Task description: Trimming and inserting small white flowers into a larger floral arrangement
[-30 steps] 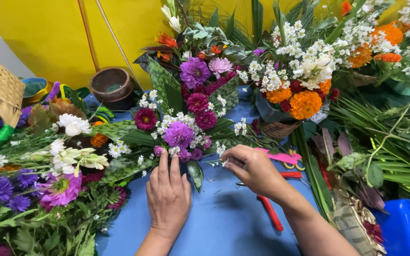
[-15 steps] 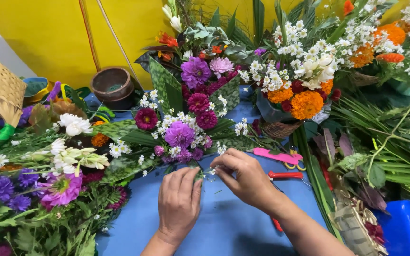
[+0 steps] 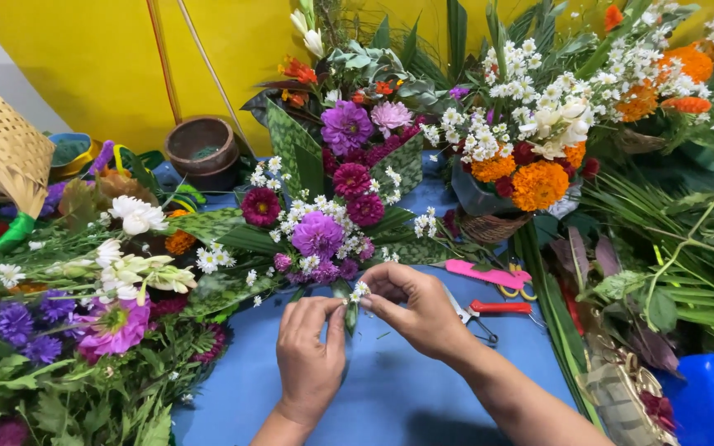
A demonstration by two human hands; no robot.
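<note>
Pinching a small sprig of white daisy-like flowers point(image 3: 360, 290) between them, both hands meet over the blue table point(image 3: 398, 388), just below the purple and magenta bouquet point(image 3: 324, 227). The left hand point(image 3: 311, 351) has its fingertips drawn together on the sprig's lower end, knuckles up. The right hand point(image 3: 420, 310) closes thumb and forefinger on the sprig from the other side, the rest of its fingers curled in. The sprig sits right at the foot of the bouquet, touching or nearly touching its lowest green leaves; I cannot tell which.

Just right of the right hand lie red-handled pruning shears point(image 3: 489, 310) and, behind them, a pink-handled tool point(image 3: 483, 272). A basket of orange marigolds point(image 3: 530, 177) and white blossoms stands further back. On the left, loose white and purple flowers point(image 3: 117, 281) lie in a heap, with a brown clay pot point(image 3: 202, 149) beyond them and a woven hat point(image 3: 2, 149) at the edge.
</note>
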